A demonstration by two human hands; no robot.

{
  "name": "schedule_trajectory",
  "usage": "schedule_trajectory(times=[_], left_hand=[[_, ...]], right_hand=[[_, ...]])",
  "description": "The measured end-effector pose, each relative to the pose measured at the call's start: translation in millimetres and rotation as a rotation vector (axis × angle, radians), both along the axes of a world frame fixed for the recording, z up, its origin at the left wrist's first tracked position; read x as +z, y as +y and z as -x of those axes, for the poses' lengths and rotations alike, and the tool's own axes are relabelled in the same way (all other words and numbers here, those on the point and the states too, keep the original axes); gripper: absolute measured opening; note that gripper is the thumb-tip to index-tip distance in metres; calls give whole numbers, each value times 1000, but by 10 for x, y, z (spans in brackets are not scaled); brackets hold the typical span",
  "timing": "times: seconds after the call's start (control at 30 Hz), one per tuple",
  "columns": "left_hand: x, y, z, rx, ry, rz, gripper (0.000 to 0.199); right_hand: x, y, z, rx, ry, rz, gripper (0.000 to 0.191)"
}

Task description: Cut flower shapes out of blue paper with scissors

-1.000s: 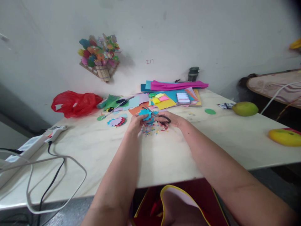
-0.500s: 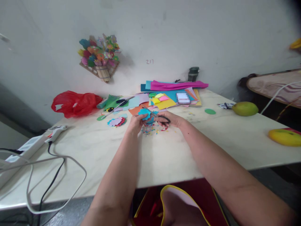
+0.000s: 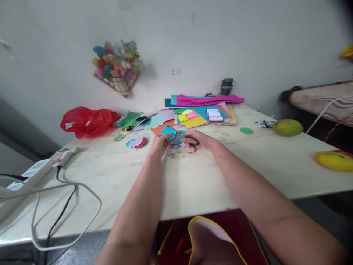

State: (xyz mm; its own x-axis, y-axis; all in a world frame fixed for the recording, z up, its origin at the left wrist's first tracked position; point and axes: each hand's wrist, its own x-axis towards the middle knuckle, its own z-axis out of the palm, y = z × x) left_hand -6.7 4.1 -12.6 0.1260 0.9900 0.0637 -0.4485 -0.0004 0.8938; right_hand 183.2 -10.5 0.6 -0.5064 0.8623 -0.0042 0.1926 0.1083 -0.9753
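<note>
Blue paper with a scalloped edge (image 3: pixel 168 132) is pinched between the fingers of my left hand (image 3: pixel 160 142). My right hand (image 3: pixel 202 140) is closed around the black handles of a pair of scissors (image 3: pixel 193 139), whose blades lie against the blue paper's right side. Whether the blades are apart is too small to tell. Beneath both hands, tiny paper scraps (image 3: pixel 176 151) in many colours are strewn over the table (image 3: pixel 193 184). Left of my left hand rests a stack of scalloped paper shapes (image 3: pixel 137 142), lilac on top with red and blue below.
Coloured paper sheets (image 3: pixel 198 114) are piled at the back, with a phone (image 3: pixel 215 115) on them. A second pair of scissors (image 3: pixel 143 119) and a red plastic bag (image 3: pixel 89 121) lie back left. Mangoes (image 3: pixel 287 127) sit at right; a power strip (image 3: pixel 30 176) with cables is at left.
The scissors and the blue paper have shifted very slightly in my hands. Everything else is where it was.
</note>
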Motion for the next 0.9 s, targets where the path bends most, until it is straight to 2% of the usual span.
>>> schedule_trajectory(times=[0.53,0.9], left_hand=[[5,-5,-4,20,-17,8,21],[-2,8,8,8,-2,-1,19]], right_hand=[[-33,18,-17,8,15,3,33],[37,-40,1,30,9,52,32]])
